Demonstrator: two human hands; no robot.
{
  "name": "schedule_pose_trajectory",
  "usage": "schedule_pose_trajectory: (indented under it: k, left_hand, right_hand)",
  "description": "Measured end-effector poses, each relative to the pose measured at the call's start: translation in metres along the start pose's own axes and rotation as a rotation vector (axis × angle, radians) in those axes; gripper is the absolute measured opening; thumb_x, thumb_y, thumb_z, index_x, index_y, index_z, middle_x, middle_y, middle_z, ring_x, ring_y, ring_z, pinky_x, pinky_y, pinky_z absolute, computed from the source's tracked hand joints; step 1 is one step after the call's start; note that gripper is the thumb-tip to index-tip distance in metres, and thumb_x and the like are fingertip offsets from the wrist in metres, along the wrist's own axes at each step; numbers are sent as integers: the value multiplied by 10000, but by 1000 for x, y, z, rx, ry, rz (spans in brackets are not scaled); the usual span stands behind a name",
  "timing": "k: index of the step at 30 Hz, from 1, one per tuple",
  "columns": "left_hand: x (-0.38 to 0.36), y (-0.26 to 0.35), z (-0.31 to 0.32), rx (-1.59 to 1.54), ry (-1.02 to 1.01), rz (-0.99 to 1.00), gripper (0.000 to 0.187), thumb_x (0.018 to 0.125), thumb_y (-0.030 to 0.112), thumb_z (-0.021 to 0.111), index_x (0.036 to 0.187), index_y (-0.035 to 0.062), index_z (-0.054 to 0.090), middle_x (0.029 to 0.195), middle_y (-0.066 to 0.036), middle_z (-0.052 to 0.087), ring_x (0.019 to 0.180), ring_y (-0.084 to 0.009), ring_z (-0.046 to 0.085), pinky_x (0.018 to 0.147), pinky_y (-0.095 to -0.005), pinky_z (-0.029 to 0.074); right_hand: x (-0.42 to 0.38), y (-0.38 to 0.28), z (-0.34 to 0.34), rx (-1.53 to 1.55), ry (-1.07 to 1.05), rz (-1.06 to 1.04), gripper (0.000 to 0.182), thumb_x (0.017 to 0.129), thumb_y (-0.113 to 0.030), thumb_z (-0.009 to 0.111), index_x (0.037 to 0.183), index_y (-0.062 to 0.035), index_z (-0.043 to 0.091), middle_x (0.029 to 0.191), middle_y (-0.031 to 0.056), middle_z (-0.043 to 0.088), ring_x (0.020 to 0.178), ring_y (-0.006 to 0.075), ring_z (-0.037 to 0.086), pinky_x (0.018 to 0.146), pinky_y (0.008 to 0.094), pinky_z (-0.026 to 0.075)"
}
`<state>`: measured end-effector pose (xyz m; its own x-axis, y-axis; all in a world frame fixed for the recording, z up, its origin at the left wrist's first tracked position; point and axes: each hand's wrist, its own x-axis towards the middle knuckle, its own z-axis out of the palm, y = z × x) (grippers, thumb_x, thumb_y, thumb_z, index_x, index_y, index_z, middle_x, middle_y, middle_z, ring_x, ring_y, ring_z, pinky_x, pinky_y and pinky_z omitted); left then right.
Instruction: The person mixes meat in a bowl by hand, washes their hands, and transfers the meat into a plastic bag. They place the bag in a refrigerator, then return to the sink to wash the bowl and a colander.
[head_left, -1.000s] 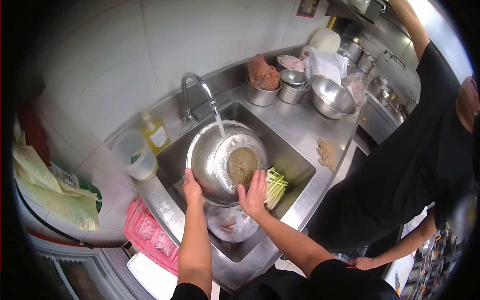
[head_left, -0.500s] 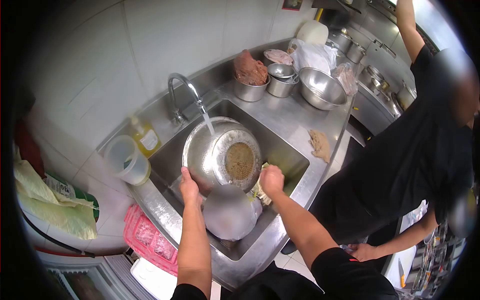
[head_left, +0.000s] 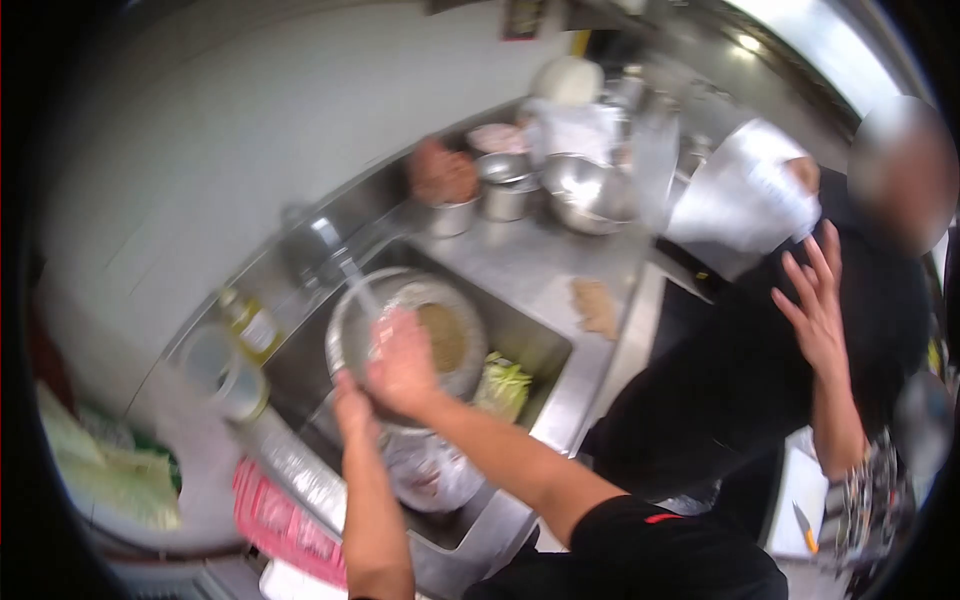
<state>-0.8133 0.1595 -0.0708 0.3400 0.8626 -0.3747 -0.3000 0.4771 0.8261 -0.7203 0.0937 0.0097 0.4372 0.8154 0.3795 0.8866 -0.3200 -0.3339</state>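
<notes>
Since the earlier frame, the right hand (head_left: 403,362) has moved from beside the bowl (head_left: 405,335) onto it, fingers spread flat. Left hand (head_left: 352,405) grips the bowl's rim over the sink (head_left: 540,345).

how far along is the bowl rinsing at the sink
Midway, it seems. In hand: the left hand grips the rim of the metal bowl tilted over the sink, water is running onto it, and the right hand rubs inside. Left: the greens lie in the sink. Blur hides how clean the bowl is.
</notes>
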Motion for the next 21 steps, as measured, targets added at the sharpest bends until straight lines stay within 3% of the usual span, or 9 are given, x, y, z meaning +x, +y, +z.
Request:
schedule_pose_trajectory:
  k: [4,5,6,7,9,11,14,17,21]
  left_hand:
    - [13,-2,-19,-168,-84,-119,619,1024,476,301,1362,-25,439,1363,-162,504,1224,-277,510,1045,-402,387]
    - [31,-12,-37,-191,-63,-162,655,1005,537,299,1370,13,445,1343,-146,519,1200,-284,519,1005,-417,421]
    - [21,-2,-34,-42,-7,-57,656,1003,544,308,1349,9,461,1289,-139,551,1132,-273,547,951,-424,450]
    - [41,-13,-52,-142,-90,-51,658,1001,546,318,1335,-1,468,1243,-130,566,1085,-264,549,916,-430,459]
    - [19,3,-44,-163,30,-41,669,996,556,329,1352,2,447,1295,-124,520,1108,-263,521,909,-443,460]
    - [22,-8,-54,-174,94,-86,686,982,579,340,1407,44,405,1385,-129,457,1195,-289,481,989,-478,412]
    - [0,-39,-47,-289,120,-178,790,947,630,372,1454,25,333,1479,-135,365,1318,-317,382,1078,-460,337]
    - [-35,-67,-23,-587,-51,-174,756,934,622,406,1437,59,373,1462,-125,397,1321,-328,392,1054,-480,379]
    - [1,-86,-42,-446,-225,-263,707,930,606,420,1395,73,428,1414,-108,462,1271,-305,457,1027,-473,416]
  right_hand:
    - [-33,19,20,-44,5,-668,686,764,-281,587,1386,-45,417,1478,250,314,1396,366,299,1130,540,232]
    - [-48,32,20,-72,38,-706,666,799,-312,576,1389,-49,413,1483,229,320,1402,362,288,1133,543,225]
    - [-58,46,19,-104,70,-750,648,834,-344,565,1392,-53,409,1489,207,325,1409,359,278,1136,545,218]
    - [-69,59,15,-101,71,-511,643,862,-384,543,1397,-55,406,1490,197,328,1407,362,275,1137,532,224]
    - [-99,75,13,-48,81,-41,642,917,-463,499,1406,-59,398,1494,176,334,1404,369,268,1138,505,238]
    - [-98,124,95,26,-25,712,732,946,-585,405,1439,-47,347,1444,163,418,1344,353,378,1107,454,309]
    - [-91,140,56,1674,-80,1356,778,932,-625,408,1426,-24,376,1331,178,532,1222,303,514,1060,413,374]
    - [-73,150,33,1518,149,1215,760,924,-633,423,1323,8,511,1227,165,606,1108,248,585,993,407,429]
    - [-51,168,-19,985,76,1088,677,924,-595,477,1137,24,651,1170,174,632,1071,226,585,919,375,449]
